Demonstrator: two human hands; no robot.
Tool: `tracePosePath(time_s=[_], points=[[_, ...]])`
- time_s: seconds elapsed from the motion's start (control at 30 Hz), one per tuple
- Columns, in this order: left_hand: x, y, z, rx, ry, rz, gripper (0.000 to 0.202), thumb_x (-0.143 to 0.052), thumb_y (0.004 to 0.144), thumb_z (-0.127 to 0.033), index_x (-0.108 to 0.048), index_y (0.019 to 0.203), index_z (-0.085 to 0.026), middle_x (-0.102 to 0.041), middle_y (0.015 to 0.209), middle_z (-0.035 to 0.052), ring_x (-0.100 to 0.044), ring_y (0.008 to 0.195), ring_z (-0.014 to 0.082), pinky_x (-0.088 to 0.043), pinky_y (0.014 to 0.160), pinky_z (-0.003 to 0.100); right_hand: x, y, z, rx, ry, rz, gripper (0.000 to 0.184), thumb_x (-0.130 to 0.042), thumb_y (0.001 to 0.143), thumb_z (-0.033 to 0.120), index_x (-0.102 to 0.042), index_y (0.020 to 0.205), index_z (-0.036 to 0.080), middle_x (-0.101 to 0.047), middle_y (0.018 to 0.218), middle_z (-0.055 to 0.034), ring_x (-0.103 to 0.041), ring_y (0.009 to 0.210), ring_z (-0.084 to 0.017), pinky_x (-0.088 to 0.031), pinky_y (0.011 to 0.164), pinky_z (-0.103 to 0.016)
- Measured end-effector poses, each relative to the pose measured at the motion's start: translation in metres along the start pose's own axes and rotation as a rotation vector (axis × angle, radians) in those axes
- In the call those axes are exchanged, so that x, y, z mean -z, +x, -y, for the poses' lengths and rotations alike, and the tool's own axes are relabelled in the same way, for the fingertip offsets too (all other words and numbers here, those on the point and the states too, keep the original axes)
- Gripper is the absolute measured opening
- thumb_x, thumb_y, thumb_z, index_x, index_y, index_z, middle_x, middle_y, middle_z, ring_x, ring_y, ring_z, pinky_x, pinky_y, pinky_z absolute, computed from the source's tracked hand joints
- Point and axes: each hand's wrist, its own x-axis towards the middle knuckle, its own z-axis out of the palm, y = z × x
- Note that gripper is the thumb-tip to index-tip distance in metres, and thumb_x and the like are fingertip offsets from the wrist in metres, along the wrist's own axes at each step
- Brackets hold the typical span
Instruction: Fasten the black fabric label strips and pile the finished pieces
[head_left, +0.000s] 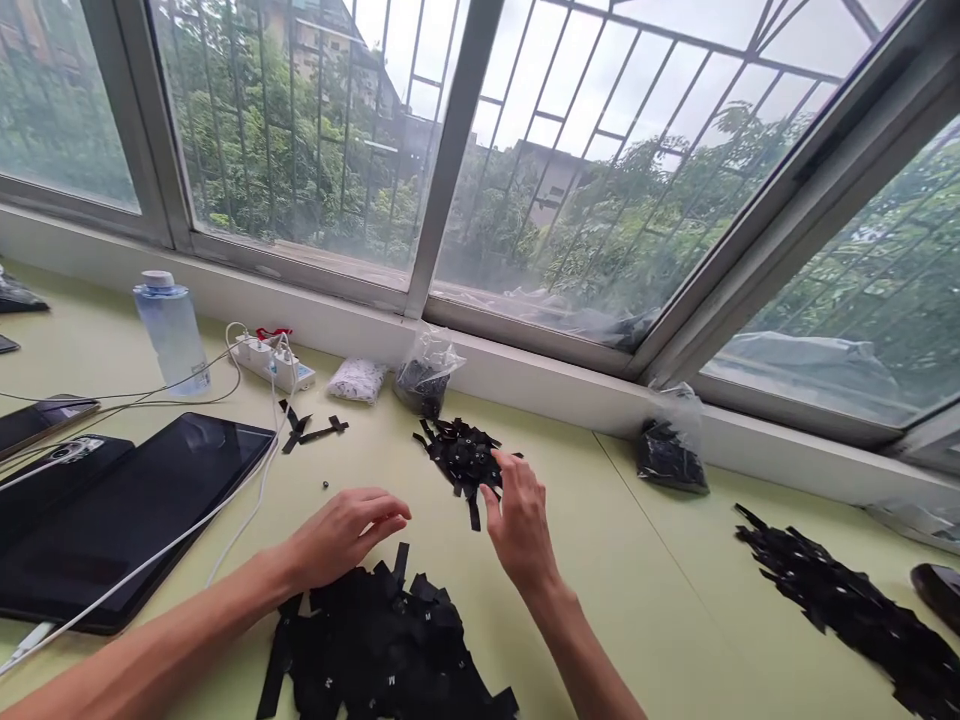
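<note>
The work in hand looks like sorting black label strips, at the step of taking one from the far pile. The right hand has its fingertips on that pile's near edge, fingers spread, thumb just beside a strip that sticks out toward the wrist. I cannot tell whether the strip is pinched or only touched. The left hand hovers palm down, fingers loosely together and slightly curled, holding nothing that shows. The near pile lies just under and behind its fingers.

Getting one strip clear would, I judge, call for a thumb-and-forefinger pinch on that loose end, lifted so that the tangled neighbours stay down.

Counted:
- Piles of black strips: three, the third well to the right of the right fingers.
- Loose strips: a few, beyond the left fingers.
- Bags: three by the sill, one white and two of dark bits.
- Bottle: one.
- Power strip: one.
- Tablet: one, left of the left hand.
</note>
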Motion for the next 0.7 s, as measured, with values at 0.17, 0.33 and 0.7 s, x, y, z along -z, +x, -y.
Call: tracePosePath(time_s=[0.17,0.33,0.7], points=[[0.003,0.0,0.0,-0.042,0.035,0.077,0.023,-0.047,0.104,-0.029,-0.069,0.107,-0.023,-0.073,0.1,0.0035,-0.067,0.09,0.0169,-0.047,0.08,0.026,-0.01,-0.017,0.006,-0.021,0.174,0.209,0.016,-0.049,0.1,0.021,-0.065,0.104,0.021,-0.065,0.1,-0.0091,-0.058,0.096,-0.025,-0.043,0.088,-0.042],[0.0,-0.002,0.002,-0.064,0.145,0.068,0.029,-0.047,0.104,-0.031,-0.07,0.09,-0.019,-0.072,0.081,0.0015,-0.066,0.074,0.0153,-0.044,0.072,0.027,0.018,-0.013,0.041,0.048,0.662,0.712,0.014,-0.065,0.094,0.031,-0.068,0.084,0.022,-0.062,0.076,0.0008,-0.056,0.077,-0.016,-0.044,0.071,-0.028],[-0.004,-0.003,0.002,-0.086,0.177,0.077,0.031,-0.047,0.104,-0.032,-0.071,0.088,-0.019,-0.074,0.08,0.002,-0.069,0.076,0.0161,-0.045,0.073,0.027,0.008,-0.026,0.061,0.054,0.772,0.902,0.014,-0.079,0.076,0.017,-0.065,0.074,0.02,-0.06,0.071,0.0046,-0.052,0.078,-0.013,-0.04,0.072,-0.025]])
